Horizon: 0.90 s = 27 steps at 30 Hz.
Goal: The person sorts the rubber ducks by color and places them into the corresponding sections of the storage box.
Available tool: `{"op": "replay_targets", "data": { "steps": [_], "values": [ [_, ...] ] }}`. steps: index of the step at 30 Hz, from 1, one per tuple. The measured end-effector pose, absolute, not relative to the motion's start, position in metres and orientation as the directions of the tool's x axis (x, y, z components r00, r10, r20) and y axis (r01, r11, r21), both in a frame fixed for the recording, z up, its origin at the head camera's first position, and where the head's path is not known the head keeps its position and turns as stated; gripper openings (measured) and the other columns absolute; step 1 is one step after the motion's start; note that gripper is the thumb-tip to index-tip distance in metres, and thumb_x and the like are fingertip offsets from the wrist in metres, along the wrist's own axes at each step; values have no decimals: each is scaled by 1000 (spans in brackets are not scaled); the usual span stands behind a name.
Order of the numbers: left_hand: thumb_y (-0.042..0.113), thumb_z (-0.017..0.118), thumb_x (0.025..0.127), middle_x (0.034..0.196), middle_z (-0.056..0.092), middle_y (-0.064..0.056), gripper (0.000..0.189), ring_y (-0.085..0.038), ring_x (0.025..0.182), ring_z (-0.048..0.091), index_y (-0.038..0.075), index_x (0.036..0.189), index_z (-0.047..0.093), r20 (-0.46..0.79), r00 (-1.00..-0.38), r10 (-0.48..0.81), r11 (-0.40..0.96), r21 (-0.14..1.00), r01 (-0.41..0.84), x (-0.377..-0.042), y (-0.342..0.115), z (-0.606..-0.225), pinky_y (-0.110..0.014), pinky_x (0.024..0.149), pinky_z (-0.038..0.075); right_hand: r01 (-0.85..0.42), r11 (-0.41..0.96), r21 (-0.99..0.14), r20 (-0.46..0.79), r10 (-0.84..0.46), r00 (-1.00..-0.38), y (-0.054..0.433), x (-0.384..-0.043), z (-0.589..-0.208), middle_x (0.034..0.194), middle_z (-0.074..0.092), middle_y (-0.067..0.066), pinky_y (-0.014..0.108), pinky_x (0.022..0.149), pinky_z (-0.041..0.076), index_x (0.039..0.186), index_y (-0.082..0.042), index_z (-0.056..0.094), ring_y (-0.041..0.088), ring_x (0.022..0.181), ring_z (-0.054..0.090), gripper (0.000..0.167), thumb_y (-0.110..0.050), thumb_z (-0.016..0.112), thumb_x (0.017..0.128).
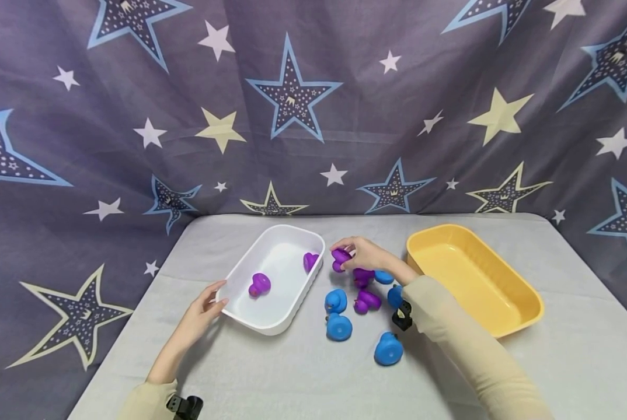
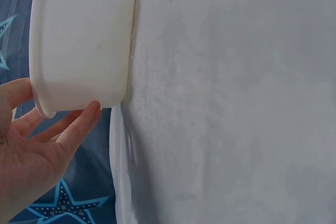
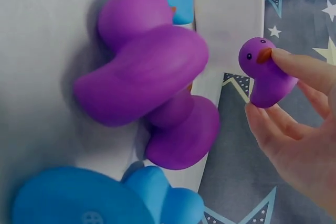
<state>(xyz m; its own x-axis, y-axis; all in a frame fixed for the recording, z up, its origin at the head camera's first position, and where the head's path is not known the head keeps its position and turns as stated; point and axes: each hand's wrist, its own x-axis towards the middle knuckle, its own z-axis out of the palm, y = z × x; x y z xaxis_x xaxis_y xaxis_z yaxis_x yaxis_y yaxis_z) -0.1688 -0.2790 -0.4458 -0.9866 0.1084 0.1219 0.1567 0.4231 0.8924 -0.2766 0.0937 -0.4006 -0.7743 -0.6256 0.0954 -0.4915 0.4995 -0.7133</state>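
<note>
My right hand (image 1: 363, 255) pinches a purple rubber duck (image 3: 268, 74) between thumb and fingertips, just right of the white bin. With its thumb at the rim and fingers under the outer wall, my left hand (image 1: 202, 312) holds the near left corner of the white bin (image 2: 84, 40). Inside that bin lie two purple ducks, one near the middle (image 1: 260, 284) and one by the right wall (image 1: 310, 262). Below the right hand, more purple ducks (image 1: 367, 301) lie on the table among several blue ducks (image 1: 338, 327).
A yellow bin (image 1: 481, 280) stands on the right side of the table, beside the right forearm. One blue duck (image 1: 389, 349) lies nearer the front, apart from the others. The grey cloth-covered table (image 1: 292, 379) meets a star-patterned curtain (image 1: 292, 163) at the back.
</note>
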Motion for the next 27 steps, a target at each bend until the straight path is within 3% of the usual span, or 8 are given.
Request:
{"op": "replay_targets", "data": {
  "steps": [7, 15, 24, 27],
  "values": [
    [6, 50, 89, 120, 44, -33, 46, 5, 85, 50, -6, 130, 34, 107, -988, 113, 436, 888, 146, -170, -279, -445, -14, 75, 46, -476, 464, -748, 139, -591, -794, 90, -273, -397, 110, 57, 16, 36, 84, 46, 116, 2, 55, 31, 100, 51, 44, -1, 66, 73],
    [5, 51, 89, 119, 45, -33, 46, -12, 92, 55, -6, 130, 34, 108, -987, 115, 431, 890, 148, -169, -279, -444, -15, 74, 46, -473, 406, -782, 202, -553, -809, 83, -268, -394, 110, 57, 18, 34, 80, 49, 117, 1, 54, 32, 99, 53, 44, -3, 67, 75],
    [7, 50, 89, 118, 45, -33, 46, -22, 95, 55, -6, 131, 33, 110, -987, 118, 433, 888, 151, -169, -279, -443, -15, 75, 46, -466, 389, -795, 227, -522, -822, 69, -264, -393, 112, 55, 19, 32, 81, 49, 117, 1, 54, 31, 99, 53, 45, -5, 67, 75],
    [7, 50, 89, 118, 45, -33, 47, -20, 94, 55, -6, 131, 33, 109, -987, 120, 431, 890, 151, -168, -279, -442, -15, 75, 46, -472, 379, -796, 237, -522, -819, 64, -263, -393, 113, 55, 18, 35, 84, 47, 118, 1, 54, 31, 99, 53, 45, -4, 67, 75]
  ]
}}
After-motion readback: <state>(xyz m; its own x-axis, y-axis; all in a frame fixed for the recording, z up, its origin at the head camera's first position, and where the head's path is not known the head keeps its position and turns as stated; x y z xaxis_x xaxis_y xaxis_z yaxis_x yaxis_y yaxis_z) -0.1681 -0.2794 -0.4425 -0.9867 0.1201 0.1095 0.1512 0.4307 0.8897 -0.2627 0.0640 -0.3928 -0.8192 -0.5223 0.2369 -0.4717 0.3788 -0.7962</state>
